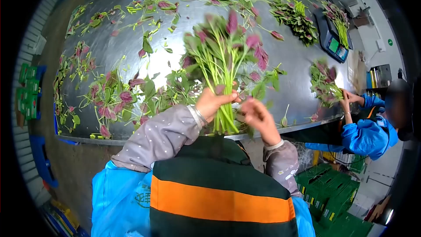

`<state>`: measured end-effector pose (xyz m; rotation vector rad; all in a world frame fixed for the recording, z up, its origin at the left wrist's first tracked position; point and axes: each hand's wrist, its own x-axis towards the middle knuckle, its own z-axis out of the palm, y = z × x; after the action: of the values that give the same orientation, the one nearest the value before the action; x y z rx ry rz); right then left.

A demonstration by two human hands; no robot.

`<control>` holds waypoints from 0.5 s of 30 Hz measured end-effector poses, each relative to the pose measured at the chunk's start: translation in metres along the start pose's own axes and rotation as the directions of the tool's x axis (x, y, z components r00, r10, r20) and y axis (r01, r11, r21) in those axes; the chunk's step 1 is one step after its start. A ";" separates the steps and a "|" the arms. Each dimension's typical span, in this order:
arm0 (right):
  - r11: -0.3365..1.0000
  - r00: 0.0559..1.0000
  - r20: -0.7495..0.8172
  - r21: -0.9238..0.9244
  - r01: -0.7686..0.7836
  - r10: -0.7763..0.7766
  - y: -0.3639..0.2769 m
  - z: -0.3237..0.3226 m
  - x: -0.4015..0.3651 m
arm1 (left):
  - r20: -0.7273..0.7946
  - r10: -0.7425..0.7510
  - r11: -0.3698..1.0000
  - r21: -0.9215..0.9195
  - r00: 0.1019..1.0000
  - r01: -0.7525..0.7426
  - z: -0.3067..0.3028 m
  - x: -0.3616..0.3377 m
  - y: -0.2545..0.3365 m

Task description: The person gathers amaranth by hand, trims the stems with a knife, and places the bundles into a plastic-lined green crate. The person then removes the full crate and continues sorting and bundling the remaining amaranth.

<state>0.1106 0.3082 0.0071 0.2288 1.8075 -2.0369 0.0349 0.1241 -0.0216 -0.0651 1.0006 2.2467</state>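
Observation:
My left hand (215, 103) is wrapped round the stems of a bunch of red-and-green amaranth (221, 57), held upright over the table's near edge. Its leaves fan out above my fist and the pale green stem ends hang below. Just right of the stems is my right hand (259, 116), blurred, its fingers bent and apart from each other with nothing visible in them. Loose amaranth leaves (112, 101) lie on the metal table (118, 44) to the left of my hands.
Finished-looking bunches (298, 19) lie at the back right, near a scale (333, 46) with another bunch on it. At right, a co-worker in blue sleeves (366, 136) holds a bunch (324, 83). Green crates (329, 193) stand below on the right.

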 end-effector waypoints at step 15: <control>0.878 0.886 0.150 -0.283 -0.386 0.438 -0.005 0.001 0.016 | 0.655 0.171 -0.246 0.752 0.736 -0.612 0.044 -0.039 0.058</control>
<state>0.0939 0.3046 0.0061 0.2885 1.6841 -1.4681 0.0394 0.1041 0.0583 1.5256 2.5332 1.1071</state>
